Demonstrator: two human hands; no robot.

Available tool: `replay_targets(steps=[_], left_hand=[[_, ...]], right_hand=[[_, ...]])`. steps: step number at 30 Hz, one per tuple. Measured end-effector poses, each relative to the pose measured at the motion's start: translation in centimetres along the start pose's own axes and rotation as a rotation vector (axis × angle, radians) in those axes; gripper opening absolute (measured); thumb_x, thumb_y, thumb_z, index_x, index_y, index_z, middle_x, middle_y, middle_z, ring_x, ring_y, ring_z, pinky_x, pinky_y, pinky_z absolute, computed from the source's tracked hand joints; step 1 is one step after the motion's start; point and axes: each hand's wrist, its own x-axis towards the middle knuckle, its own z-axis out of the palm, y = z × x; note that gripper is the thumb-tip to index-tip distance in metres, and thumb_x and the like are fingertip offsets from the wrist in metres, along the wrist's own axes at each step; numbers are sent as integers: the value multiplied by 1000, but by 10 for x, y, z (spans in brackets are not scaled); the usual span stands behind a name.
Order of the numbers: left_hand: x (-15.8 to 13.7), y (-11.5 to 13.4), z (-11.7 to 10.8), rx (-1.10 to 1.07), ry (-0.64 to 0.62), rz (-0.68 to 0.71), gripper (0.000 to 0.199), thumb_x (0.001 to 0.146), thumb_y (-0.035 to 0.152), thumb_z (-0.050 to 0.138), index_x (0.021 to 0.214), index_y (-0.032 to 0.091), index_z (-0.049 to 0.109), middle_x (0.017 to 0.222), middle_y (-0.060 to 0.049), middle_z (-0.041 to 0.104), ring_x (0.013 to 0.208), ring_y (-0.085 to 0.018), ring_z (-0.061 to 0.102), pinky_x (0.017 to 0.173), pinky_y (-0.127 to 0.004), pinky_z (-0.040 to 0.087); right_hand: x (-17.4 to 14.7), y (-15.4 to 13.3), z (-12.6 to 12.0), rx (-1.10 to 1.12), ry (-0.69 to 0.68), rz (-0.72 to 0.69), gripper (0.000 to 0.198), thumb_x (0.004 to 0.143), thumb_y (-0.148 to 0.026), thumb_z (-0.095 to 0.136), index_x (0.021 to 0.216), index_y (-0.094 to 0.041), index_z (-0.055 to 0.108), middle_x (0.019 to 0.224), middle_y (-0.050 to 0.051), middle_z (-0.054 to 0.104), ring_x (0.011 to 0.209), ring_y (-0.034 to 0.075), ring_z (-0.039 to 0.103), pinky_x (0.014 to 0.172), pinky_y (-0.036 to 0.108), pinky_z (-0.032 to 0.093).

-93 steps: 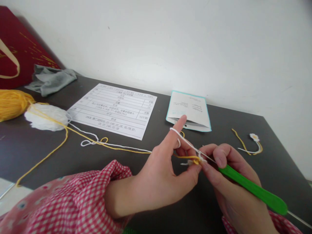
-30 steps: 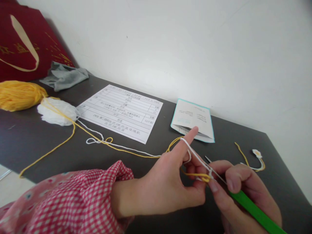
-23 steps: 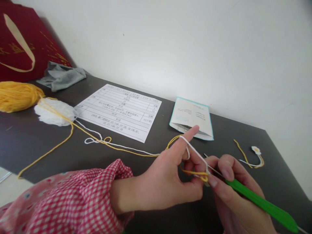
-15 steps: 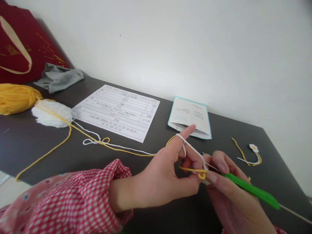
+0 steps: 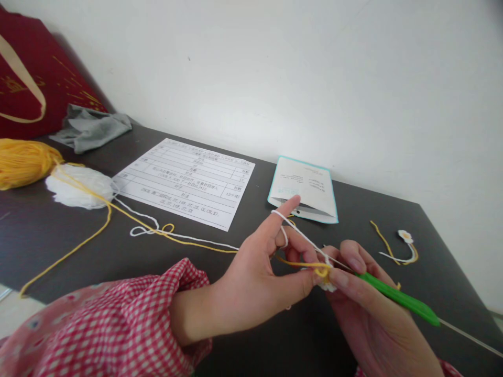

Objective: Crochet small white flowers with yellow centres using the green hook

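Note:
Between thumb and finger, my left hand pinches a small white and yellow crochet piece, mostly covered by fingertips. White yarn loops over its raised index finger and slants down to the piece. My right hand grips a crochet hook with a green handle, its thumb close against the piece. The hook's thin metal shaft points left behind the work, and its tip shows just above the right fingers. A yellow strand runs from the left hand into the stitches.
Yellow yarn and white yarn lie left on the dark table. Behind are a printed sheet, an opened packet, grey cloth and a red bag. A small crocheted flower lies right.
Both hands and the piece have shifted slightly left in the view, along with the whole scene. The left index finger is a little higher. The hold on the piece and hook stays the same.

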Motion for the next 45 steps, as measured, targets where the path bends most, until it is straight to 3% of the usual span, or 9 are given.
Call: replay_targets(steps=[6,15,23,29,38,45], left_hand=[[0,1,0,-18,39,-42,93,74,9,73,153,17,24,76,5,60,68,-10,53,68,-26,46],[4,1,-7,-225,-9,-279,100,67,18,86,149,13,29,73,5,64,66,-11,58,63,-26,45],[8,5,-6,-353,-10,-399,80,62,15,88,130,11,47,71,3,69,65,-12,61,67,-28,43],[9,3,-9,-382,-77,-451,51,63,14,84,108,14,61,72,3,70,62,-11,57,65,-28,39],[10,3,-7,-382,-44,-443,74,63,15,86,127,12,49,73,4,70,64,-10,59,68,-28,40],[7,1,-2,-275,46,-302,93,63,24,88,141,9,39,73,3,65,70,-12,58,70,-29,44]], right_hand=[[0,2,2,-3,5,-13,32,65,-15,83,66,-22,52,67,-1,61,63,12,55,58,19,52],[2,2,-5,-24,-82,-39,29,74,-14,79,70,-23,52,72,-2,65,68,13,58,63,20,52],[2,0,1,-37,18,-39,36,63,-17,85,64,-22,49,66,-2,63,62,13,57,57,21,52],[2,1,1,-44,18,-26,34,64,-18,84,64,-22,51,67,-1,62,63,13,55,57,20,52],[1,-1,-1,-22,30,-3,34,63,-18,85,65,-22,52,70,-1,63,65,13,57,59,19,54],[7,2,1,54,48,68,31,62,-16,86,65,-21,56,66,-3,60,60,11,54,57,18,54]])
